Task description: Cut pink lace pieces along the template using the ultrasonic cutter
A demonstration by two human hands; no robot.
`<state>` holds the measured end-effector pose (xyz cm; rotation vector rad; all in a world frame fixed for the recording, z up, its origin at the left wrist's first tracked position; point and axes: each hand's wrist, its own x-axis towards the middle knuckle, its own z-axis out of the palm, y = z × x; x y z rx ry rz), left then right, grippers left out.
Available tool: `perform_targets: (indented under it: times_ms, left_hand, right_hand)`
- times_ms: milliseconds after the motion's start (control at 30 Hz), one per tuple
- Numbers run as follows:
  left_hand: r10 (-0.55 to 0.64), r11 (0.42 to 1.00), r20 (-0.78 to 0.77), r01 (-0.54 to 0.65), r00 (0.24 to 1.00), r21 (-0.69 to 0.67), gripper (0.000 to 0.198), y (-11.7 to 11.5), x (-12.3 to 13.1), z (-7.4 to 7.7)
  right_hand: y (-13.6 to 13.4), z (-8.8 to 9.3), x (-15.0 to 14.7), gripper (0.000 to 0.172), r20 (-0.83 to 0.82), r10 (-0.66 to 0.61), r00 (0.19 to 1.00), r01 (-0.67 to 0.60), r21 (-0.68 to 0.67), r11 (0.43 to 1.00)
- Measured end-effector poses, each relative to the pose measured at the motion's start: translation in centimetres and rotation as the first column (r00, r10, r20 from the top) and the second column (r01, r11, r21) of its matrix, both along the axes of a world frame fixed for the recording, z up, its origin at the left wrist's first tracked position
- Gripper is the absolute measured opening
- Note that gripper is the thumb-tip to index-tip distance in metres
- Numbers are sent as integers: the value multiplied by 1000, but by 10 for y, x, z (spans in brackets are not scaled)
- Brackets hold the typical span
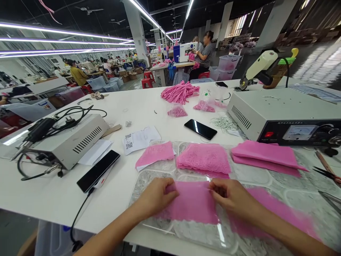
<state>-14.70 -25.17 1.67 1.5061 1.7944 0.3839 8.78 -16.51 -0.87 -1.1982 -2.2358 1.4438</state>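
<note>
Two hands work on one pink lace piece (191,203), which lies flat on a clear plastic tray (145,180) at the near edge of the white table (45,199). The left hand (157,197) has its fingers bent close together, pinching the left side of the cloth. The right hand (231,197) pinches the top right edge with its fingertips shut on it. Just behind the hands sit three neat pink piles: a small pile (156,153), a lacy pile (204,158) and a folded pile (266,156). I think these piles are sorted work, but I cannot tell which ones are finished. One more long pink strip (274,210) lies loose under the right arm, so it looks like some work is left.
</note>
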Motion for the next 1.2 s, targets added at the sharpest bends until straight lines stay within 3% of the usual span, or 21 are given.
perform_targets:
  times_ms: [200,533,733,1033,1200]
  left_hand:
    - [3,1000,-193,0,981,15,25,6,5,-2]
    - [-20,1000,-238,22,971,3,17,6,-1,0]
    - [0,1000,-314,3,949,8,10,-1,-2,5]
    - [3,1000,-220,4,975,29,13,0,-13,5]
    - [-7,998,-250,24,968,64,17,-1,-17,1]
  right_hand:
    - [10,-11,0,15,52,-14,999,7,138,990]
    - [14,-16,3,16,86,24,996,-45,244,969]
    - [2,-13,7,16,151,58,987,-106,338,935]
    - [10,-18,3,27,160,32,987,-93,391,916]
    - [16,-13,-7,17,189,38,981,-111,394,913]
